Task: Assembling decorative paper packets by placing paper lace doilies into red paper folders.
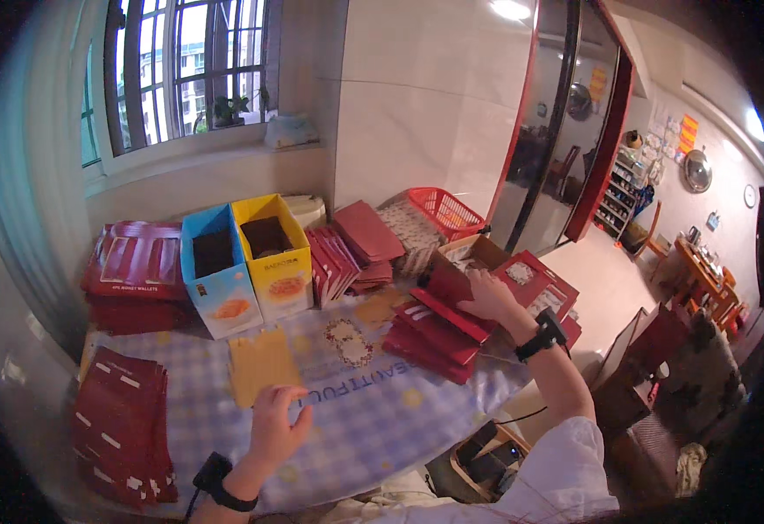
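My right hand [492,299] reaches over a pile of dark red paper wallets [434,336] at the right of the table, beside an open cardboard box [478,252]. Its thumb and fingers are spread near the top wallet's upper edge; whether they touch it I cannot tell. My left hand [277,425] hovers over the near middle of the table, thumb apart from loosely bent fingers, with nothing visible in it. Just beyond it lies a flat tan card [261,360]. Two cream floral oval cut-outs [349,342] rest between the card and the wallets.
A checked tablecloth [347,437] covers the table. Along the back stand packed wallets [133,262], a blue box [216,271], a yellow box [273,258], more red wallets [366,231] and a red basket [447,212]. A wallet stack [120,428] lies at left.
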`<state>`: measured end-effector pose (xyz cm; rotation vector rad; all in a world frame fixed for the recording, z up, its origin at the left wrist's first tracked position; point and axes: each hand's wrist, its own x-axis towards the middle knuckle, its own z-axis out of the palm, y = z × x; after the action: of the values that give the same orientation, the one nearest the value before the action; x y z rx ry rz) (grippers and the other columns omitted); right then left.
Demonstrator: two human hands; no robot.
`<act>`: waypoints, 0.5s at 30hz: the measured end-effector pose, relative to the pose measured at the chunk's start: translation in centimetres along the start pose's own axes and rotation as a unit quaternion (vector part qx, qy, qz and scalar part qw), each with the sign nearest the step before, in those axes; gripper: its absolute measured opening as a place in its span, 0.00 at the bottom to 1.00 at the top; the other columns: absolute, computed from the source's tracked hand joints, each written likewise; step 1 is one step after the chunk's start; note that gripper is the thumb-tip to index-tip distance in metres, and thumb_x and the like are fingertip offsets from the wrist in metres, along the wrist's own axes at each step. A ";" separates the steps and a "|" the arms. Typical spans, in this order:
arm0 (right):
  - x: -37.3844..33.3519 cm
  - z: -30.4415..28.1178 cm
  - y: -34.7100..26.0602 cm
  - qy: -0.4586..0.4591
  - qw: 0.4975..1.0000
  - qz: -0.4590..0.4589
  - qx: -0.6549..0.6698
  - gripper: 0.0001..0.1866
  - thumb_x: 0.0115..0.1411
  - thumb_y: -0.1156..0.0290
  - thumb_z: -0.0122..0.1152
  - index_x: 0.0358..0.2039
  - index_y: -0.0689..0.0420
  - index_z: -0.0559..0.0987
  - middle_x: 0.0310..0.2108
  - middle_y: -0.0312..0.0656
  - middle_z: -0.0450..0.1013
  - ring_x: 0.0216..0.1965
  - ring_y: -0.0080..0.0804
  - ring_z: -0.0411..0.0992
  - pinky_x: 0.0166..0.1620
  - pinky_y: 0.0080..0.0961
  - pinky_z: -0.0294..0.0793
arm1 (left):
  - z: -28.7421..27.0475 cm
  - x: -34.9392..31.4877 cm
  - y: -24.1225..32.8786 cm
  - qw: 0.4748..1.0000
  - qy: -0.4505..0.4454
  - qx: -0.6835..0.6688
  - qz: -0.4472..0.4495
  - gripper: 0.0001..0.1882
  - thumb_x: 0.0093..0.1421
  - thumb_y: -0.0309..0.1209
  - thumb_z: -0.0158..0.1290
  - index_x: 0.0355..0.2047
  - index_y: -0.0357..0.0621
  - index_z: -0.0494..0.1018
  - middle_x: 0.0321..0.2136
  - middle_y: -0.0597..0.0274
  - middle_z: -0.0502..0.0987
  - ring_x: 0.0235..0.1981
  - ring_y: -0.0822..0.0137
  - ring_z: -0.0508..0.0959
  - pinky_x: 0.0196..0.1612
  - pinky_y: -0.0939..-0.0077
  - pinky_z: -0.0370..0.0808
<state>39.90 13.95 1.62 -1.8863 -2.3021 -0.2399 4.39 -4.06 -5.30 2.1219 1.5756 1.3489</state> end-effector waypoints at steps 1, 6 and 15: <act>0.0 0.2 0.1 0.000 1.000 -0.001 -0.001 0.27 0.45 0.56 0.58 0.41 0.60 0.67 0.40 0.57 0.66 0.41 0.50 0.67 0.44 0.39 0.67 | 0.0 -0.1 -0.1 1.000 0.001 -0.001 0.000 0.12 0.42 0.24 0.54 0.30 0.41 0.69 0.28 0.58 0.71 0.34 0.57 0.69 0.38 0.68 0.66; 0.4 2.0 0.7 -0.040 0.999 0.003 -0.008 0.16 0.44 0.66 0.56 0.35 0.56 0.72 0.36 0.47 0.69 0.36 0.45 0.70 0.38 0.37 0.71 | -0.2 0.1 0.1 1.000 0.010 0.010 0.019 0.12 0.42 0.25 0.54 0.30 0.41 0.69 0.28 0.58 0.72 0.34 0.56 0.69 0.39 0.66 0.65; -0.9 -5.5 -4.5 0.224 0.953 -0.065 0.194 0.11 0.45 0.74 0.54 0.33 0.57 0.72 0.33 0.47 0.69 0.35 0.46 0.69 0.36 0.35 0.71 | -0.8 0.4 0.9 0.999 0.020 -0.029 -0.009 0.13 0.44 0.25 0.55 0.33 0.40 0.68 0.30 0.56 0.71 0.35 0.59 0.71 0.40 0.70 0.66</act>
<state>35.78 11.03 6.63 -1.3301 -1.9855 -0.1888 4.38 -4.42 -4.09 2.0548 1.5475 1.4228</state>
